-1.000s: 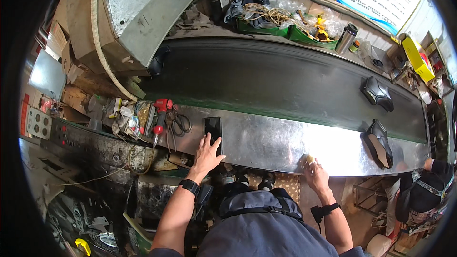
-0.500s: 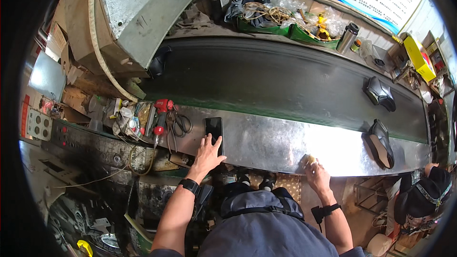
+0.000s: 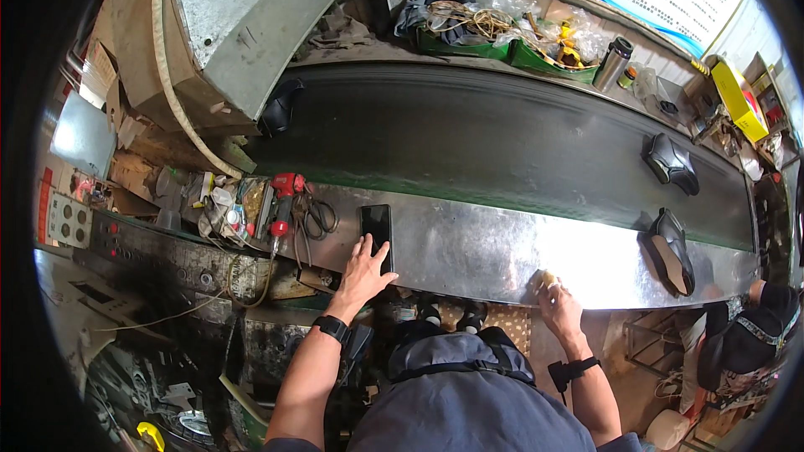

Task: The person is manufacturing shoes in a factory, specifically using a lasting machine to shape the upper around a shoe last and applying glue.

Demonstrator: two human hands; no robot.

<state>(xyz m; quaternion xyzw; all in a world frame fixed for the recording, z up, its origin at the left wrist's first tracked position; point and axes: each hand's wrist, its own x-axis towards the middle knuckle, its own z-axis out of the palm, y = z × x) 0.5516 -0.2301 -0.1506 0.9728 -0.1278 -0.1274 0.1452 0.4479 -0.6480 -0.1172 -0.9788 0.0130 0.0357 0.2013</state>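
Observation:
Fingers spread, my left hand (image 3: 362,274) rests on a black smartphone (image 3: 376,230), which lies flat on the shiny metal ledge (image 3: 452,243). The lower part of the phone is covered by the fingers. My right hand (image 3: 559,310) is closed around a small yellowish lump (image 3: 548,279) at the ledge's front edge; its exact kind does not show. To the right of that hand, a black shoe (image 3: 670,253) lies on its side on the ledge, its tan sole showing.
Behind the ledge runs a dark conveyor belt (image 3: 469,134) with a black shoe (image 3: 671,165) at right and another dark shoe (image 3: 282,107) by the grey machine hood (image 3: 268,25). A red heat-gun-like tool (image 3: 287,192) and scissors (image 3: 319,218) lie left. A co-worker (image 3: 741,335) sits at right.
The co-worker at the right edge has shifted slightly. My hands, the phone and the yellowish lump stay practically where they were.

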